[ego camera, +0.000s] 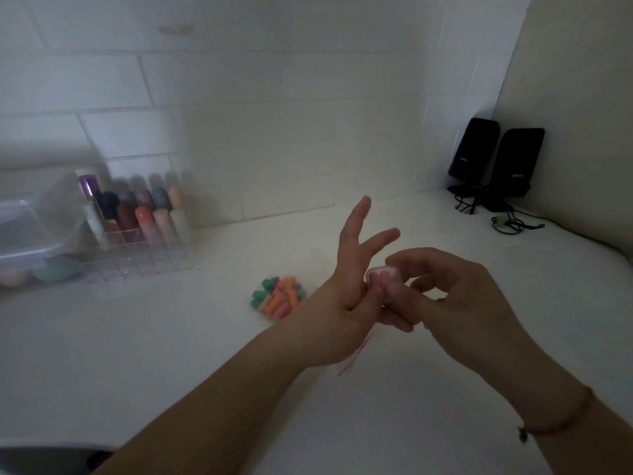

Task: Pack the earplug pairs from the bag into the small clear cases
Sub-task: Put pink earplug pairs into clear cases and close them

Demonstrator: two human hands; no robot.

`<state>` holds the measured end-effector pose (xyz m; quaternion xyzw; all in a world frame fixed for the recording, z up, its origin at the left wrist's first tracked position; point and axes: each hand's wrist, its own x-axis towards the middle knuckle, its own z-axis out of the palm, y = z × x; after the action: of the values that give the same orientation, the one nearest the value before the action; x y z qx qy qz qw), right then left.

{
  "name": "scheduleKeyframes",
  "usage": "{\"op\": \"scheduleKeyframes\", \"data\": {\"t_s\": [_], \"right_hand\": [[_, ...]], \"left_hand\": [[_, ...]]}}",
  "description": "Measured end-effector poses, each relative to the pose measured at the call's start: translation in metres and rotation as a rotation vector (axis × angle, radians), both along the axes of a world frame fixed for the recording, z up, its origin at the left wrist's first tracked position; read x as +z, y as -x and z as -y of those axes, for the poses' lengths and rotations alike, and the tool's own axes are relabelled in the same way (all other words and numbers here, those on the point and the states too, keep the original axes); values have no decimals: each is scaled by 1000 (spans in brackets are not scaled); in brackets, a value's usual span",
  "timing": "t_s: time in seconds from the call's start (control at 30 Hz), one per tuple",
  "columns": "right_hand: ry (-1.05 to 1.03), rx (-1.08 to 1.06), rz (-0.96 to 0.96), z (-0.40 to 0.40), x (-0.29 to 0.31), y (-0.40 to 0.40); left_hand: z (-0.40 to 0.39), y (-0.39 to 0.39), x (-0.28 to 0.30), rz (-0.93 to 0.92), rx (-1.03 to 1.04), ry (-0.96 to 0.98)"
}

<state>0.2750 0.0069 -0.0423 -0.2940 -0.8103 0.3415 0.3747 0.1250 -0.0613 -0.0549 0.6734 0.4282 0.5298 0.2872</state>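
At the far left edge a clear lidded box [30, 231] and a clear organizer [137, 234] of coloured tubes stand against the tiled wall [239, 97]. Bare white tabletop [137, 354] lies open in front of them. Near the middle, the clear bag [291, 286] of green, orange and pink earplugs [277, 298] lies flat. Just right of it the left hand [349, 299] has its fingers straight and spread. The right hand [455, 296] pinches a small clear case [383, 274] in its grip, touching the left thumb. Two black speakers [496, 159] fill the far right corner.
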Motion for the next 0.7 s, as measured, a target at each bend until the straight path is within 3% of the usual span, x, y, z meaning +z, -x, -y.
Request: {"op": "scheduleKeyframes", "data": {"t_s": [0.13,0.2,0.23,0.33,0.43,0.57,0.7], "right_hand": [[199,90,-136,-8,3,-3],[274,-3,-232,-19,3,-8],[206,-122,-213,-26,2,-12],[-191,-428,191,-45,-9,-21],[-194,-425,430,-52,-24,-19],[-182,-471,562,-55,-26,-17],[-412,-420,496,-48,-23,-23]], "left_hand": [[0,-1,-1,122,18,25],[-2,2,2,126,146,8],[-2,4,3,124,238,-14],[-4,13,3,124,538,-38],[-6,16,2,118,659,45],[-8,15,0,72,658,59],[-7,15,1,63,672,41]]}}
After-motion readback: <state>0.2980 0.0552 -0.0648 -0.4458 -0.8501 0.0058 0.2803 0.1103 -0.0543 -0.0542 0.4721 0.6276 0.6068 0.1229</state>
